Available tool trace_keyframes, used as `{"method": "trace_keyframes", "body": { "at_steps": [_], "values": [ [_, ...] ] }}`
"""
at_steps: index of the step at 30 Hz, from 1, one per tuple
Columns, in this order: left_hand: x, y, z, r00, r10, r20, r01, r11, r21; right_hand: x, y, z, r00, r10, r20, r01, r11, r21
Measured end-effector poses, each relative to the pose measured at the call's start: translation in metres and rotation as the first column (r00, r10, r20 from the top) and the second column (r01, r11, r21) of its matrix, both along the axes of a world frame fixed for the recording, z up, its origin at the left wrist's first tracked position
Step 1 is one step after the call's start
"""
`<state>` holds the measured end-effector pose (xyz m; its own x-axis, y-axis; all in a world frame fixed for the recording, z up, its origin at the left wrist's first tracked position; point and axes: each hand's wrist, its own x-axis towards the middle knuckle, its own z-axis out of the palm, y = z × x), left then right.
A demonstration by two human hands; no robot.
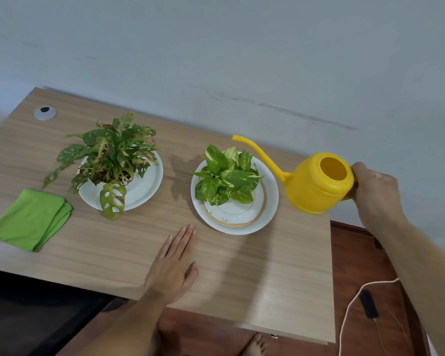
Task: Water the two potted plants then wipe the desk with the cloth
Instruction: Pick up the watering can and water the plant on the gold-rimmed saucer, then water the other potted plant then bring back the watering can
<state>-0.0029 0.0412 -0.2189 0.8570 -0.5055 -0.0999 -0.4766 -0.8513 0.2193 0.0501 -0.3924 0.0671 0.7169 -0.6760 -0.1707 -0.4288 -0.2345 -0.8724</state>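
Head view: one wooden desk point(267, 278) set against a grey wall point(216, 42), seen from above.
Potted plants: two, standing well apart, each on its own white plate.
Plant one: holed leaves point(113, 155), several browned, on the left plate point(149, 186); one large leaf hangs over the plate's near rim onto the desk.
Plant two: variegated green-and-yellow leaves point(226, 176), on the right plate point(270, 201), which has a gold ring inside its rim.
Pots: both hidden under foliage.
Watering can: one, yellow point(319, 183), raised above the desk's right edge, just right of the right plate, roughly level; its long spout reaches up and left past that plate's far rim, its fill hole faces the camera.
Water: none visible at the spout tip.
Cloth: one, green point(28, 219), folded in layers, lying on the desk's left part, just left of the left plate.
Right hand point(375, 194): one, wrapped round the can's handle at its rear side, carrying the can.
Left hand point(175, 265): one, flat on the desk, palm down, fingers straight and together, holding nothing; near the right plate, not touching it.
Cable grommet: one, silver point(45, 113), at the desk's far left corner.
Floor items: one white cable point(350, 309) and one small black device point(368, 303), on reddish floor at right.
Bare foot: one point(254, 345), beneath the desk's near edge.
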Motion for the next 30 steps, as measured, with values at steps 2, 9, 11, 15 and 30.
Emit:
{"method": "trace_keyframes", "body": {
  "at_steps": [2, 9, 11, 15, 30],
  "values": [
    [0.000, 0.000, 0.000, 1.000, 0.001, -0.015, -0.001, 1.000, 0.009, -0.005, 0.006, -0.005, 1.000, -0.028, 0.001, 0.027, 0.999, 0.046],
    [0.001, 0.002, 0.005, 0.996, -0.022, -0.086, 0.024, 1.000, 0.017, -0.018, 0.041, -0.019, 0.993, -0.116, -0.022, 0.118, 0.987, 0.106],
    [0.003, 0.004, 0.008, 0.993, -0.045, -0.111, 0.048, 0.999, 0.020, -0.021, 0.054, -0.020, 0.992, -0.128, -0.016, 0.129, 0.985, 0.115],
    [0.014, 0.020, 0.017, 0.978, -0.143, -0.155, 0.150, 0.988, 0.034, -0.022, 0.079, -0.015, 0.993, -0.119, 0.004, 0.117, 0.983, 0.139],
    [0.049, 0.089, 0.083, 0.880, -0.294, -0.373, 0.305, 0.952, -0.028, -0.012, 0.165, 0.027, 0.991, -0.077, 0.107, 0.059, 0.985, 0.164]
  ]
}}
